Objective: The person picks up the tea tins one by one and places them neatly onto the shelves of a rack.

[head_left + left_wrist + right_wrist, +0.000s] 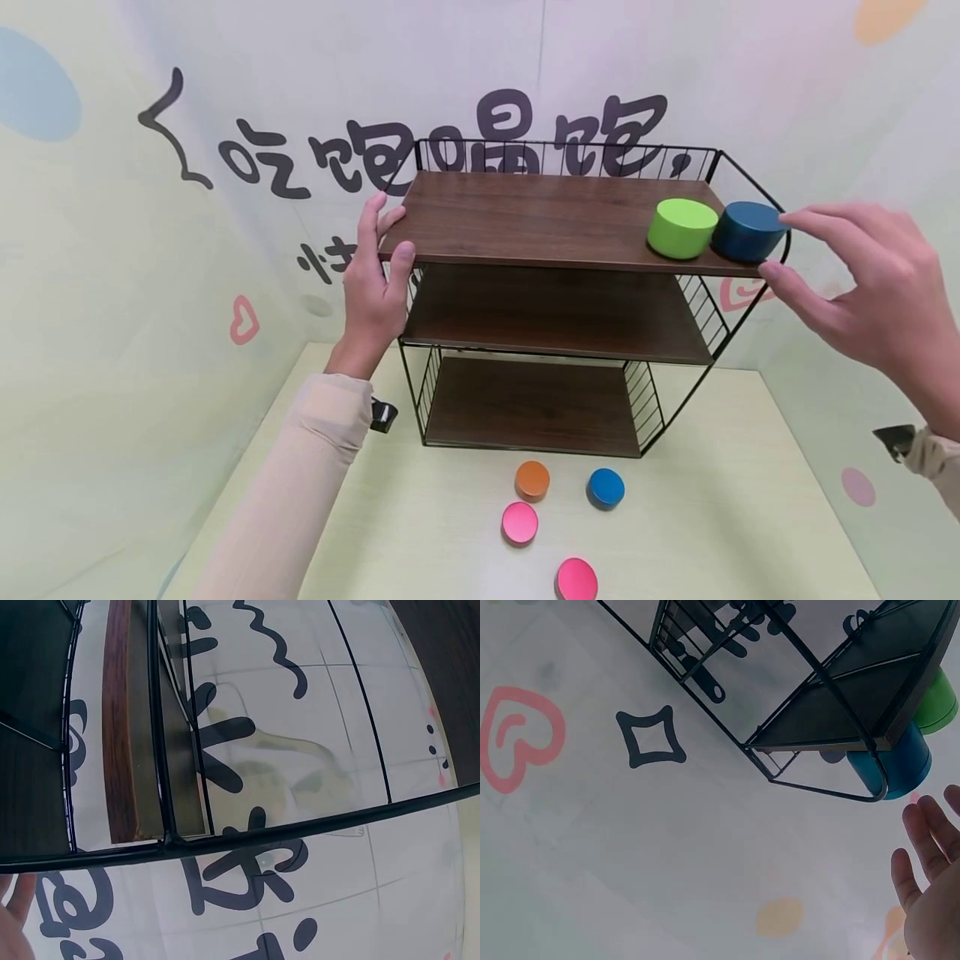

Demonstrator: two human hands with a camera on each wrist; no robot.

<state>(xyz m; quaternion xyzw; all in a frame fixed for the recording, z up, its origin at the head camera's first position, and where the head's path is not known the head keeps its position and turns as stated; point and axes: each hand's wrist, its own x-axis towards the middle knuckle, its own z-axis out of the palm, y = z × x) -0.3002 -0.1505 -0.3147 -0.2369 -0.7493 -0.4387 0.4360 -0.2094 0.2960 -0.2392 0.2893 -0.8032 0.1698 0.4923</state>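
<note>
Tins on the top wooden shelf (540, 218): green round tin (681, 227) and dark blue round tin (747, 232), which your spread right hand (870, 287) hovers beside; your left hand (378, 279) grips the shelf edge. Four small tins (557, 522) remain on the table (750, 517).

I'm working in a staged demo booth, not a real home. Printed backdrop walls (112, 275) with cartoon lettering, hearts and pastel blobs close in just behind my fingers, and a pale tabletop (750, 517) lies below them, bearing a wire-framed wooden shelf (547, 217).

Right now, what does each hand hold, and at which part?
The left hand grips the shelf rack at the top board's left front corner. The right hand holds nothing, open beside the dark blue tin.
</note>
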